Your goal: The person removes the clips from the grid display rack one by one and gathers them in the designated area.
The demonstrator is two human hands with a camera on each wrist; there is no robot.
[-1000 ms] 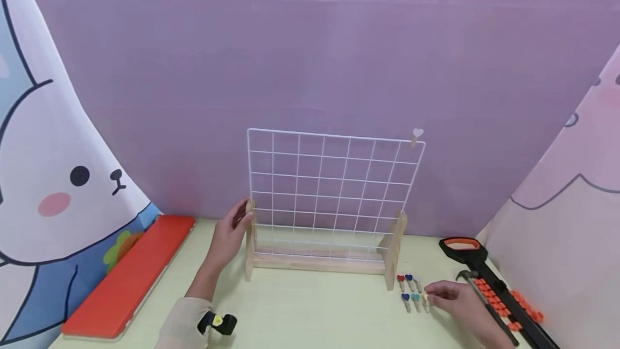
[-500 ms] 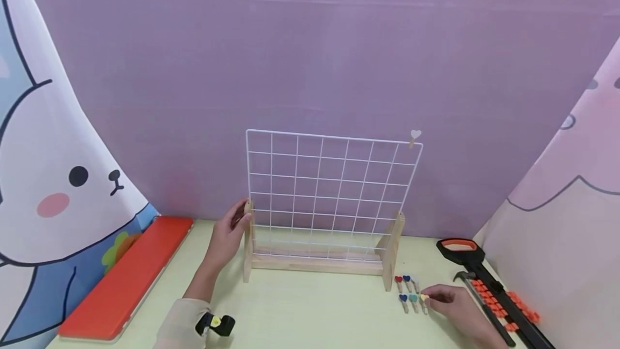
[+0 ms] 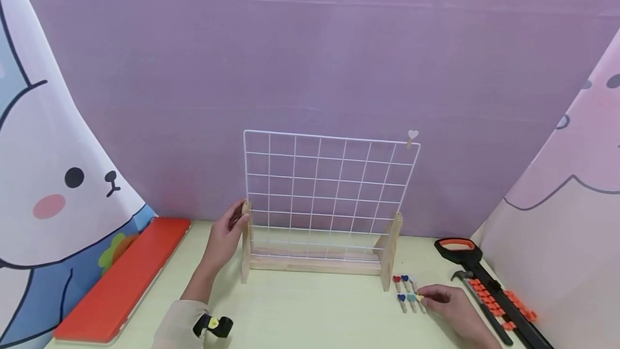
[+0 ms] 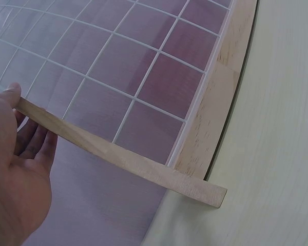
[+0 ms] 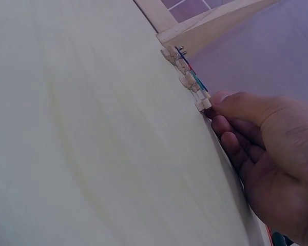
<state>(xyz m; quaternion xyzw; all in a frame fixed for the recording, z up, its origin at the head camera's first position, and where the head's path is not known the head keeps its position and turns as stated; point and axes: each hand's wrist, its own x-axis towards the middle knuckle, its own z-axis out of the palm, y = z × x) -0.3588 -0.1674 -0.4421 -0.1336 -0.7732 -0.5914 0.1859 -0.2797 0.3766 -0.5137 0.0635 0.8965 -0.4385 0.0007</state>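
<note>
My left hand (image 3: 225,238) grips the left upright of a wooden stand (image 3: 315,266), thumb on its near side and fingers behind, as the left wrist view also shows. The stand holds a white wire grid (image 3: 329,137) upright. On the grid's top right corner sits a white heart clothespin (image 3: 413,134). At the right, my right hand (image 3: 452,306) pinches a small wooden clothespin with a yellow heart (image 3: 420,299), low at the tabletop. Its wooden end (image 5: 203,104) sticks out past the thumb. Beside it lie several clothespins with red, blue, teal and white hearts (image 3: 401,298).
A long red case (image 3: 126,279) lies at the left. On the right are a black saw-like tool with an orange-lined handle (image 3: 457,249), a hammer (image 3: 484,306) and orange pieces (image 3: 489,298). A purple cloth (image 3: 329,58) hangs behind the stand.
The head view has shifted slightly. My right fingers have edged a little left at the yellow-heart clothespin. My left hand keeps its hold on the stand.
</note>
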